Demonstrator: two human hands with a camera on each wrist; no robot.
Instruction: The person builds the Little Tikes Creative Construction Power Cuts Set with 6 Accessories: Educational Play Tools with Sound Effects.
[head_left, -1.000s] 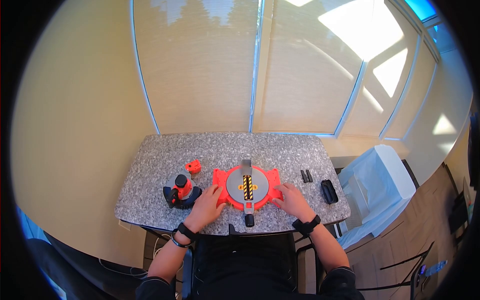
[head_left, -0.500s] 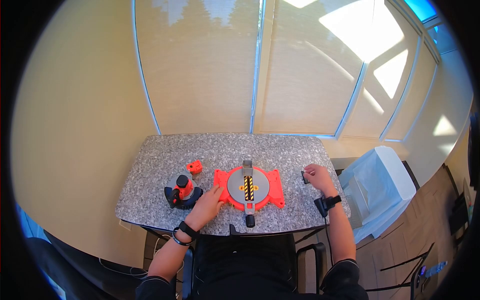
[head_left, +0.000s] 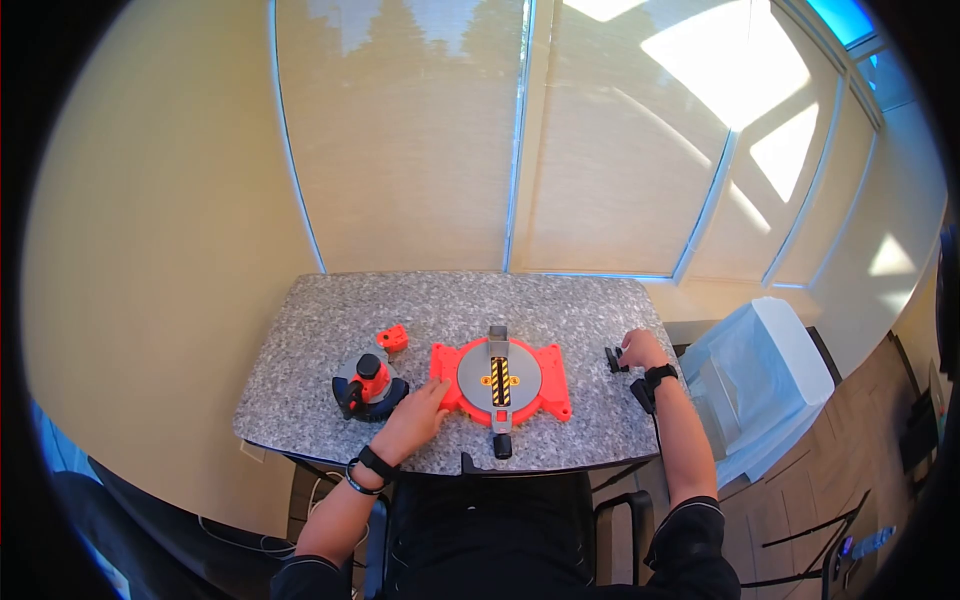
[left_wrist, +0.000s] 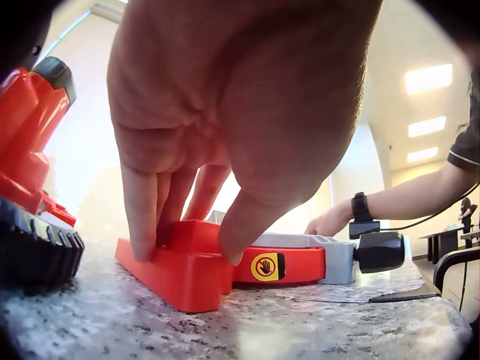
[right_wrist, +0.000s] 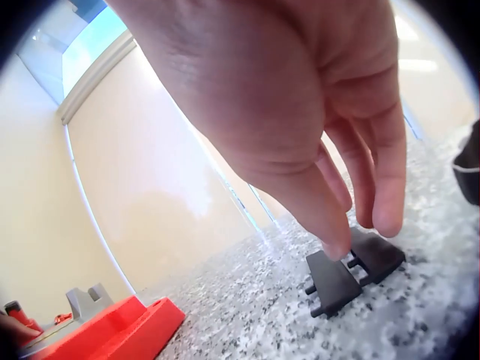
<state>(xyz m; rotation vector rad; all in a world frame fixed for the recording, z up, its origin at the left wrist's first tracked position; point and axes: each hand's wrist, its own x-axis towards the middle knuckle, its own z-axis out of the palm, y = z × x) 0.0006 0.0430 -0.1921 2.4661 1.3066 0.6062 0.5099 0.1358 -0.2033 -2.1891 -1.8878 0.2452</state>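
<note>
A red toy saw base (head_left: 553,385) with a grey round turntable and a yellow-and-black striped slot lies at the table's middle. My left hand (head_left: 412,418) grips its left end, the thumb on the near side and the fingers over the far side. At the table's right, my right hand (head_left: 645,350) reaches down to two small black plastic pieces. Its thumb and fingertips pinch one black piece (right_wrist: 379,256), while the other black piece (right_wrist: 332,285), with short pegs on its edge, lies right beside the thumb.
Left of the base stands a red and black toy saw head (head_left: 370,378), with a small red block (head_left: 393,338) behind it. Beyond the table's right edge is a bin (head_left: 770,370) with a pale bag. A dark object (right_wrist: 469,169) shows at the right wrist view's edge.
My right hand has let go of the base's right end and moved right to the black pieces. The left hand has stayed on the base's left end.
</note>
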